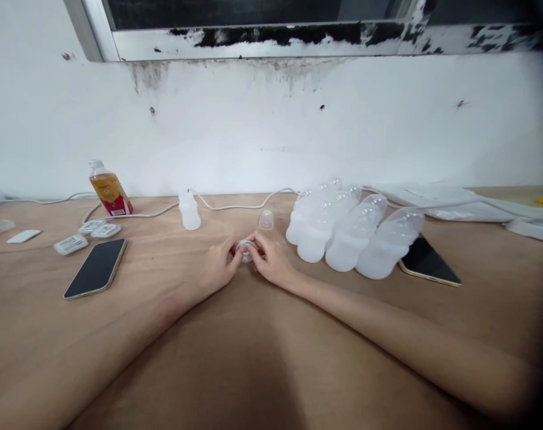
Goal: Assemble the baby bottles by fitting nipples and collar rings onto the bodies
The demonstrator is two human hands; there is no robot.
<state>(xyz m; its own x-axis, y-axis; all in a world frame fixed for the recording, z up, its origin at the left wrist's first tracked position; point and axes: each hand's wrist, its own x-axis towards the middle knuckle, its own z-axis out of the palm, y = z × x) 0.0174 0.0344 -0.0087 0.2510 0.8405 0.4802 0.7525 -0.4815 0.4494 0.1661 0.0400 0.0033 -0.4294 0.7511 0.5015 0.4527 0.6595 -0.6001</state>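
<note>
My left hand (221, 260) and my right hand (271, 258) meet in the middle of the table, fingers closed on a small clear bottle collar (246, 255) between them. The fingers partly hide it, and any smaller part inside cannot be made out. Just behind the right hand stands a clear dome-shaped cap (266, 220). Farther back on the left, a frosted white bottle (190, 211) stands upright without a cap. Several similar bottles with clear domed caps, one of them a capped bottle (376, 257), stand close together to the right of my right hand.
A phone (96, 269) and a drink bottle (110, 190) are on the left, near small labelled packets (71, 244). Another phone (430, 263) lies partly behind the capped bottles. A white cable (235, 207) runs along the wall, and a plastic bag (446, 202) lies at the back right.
</note>
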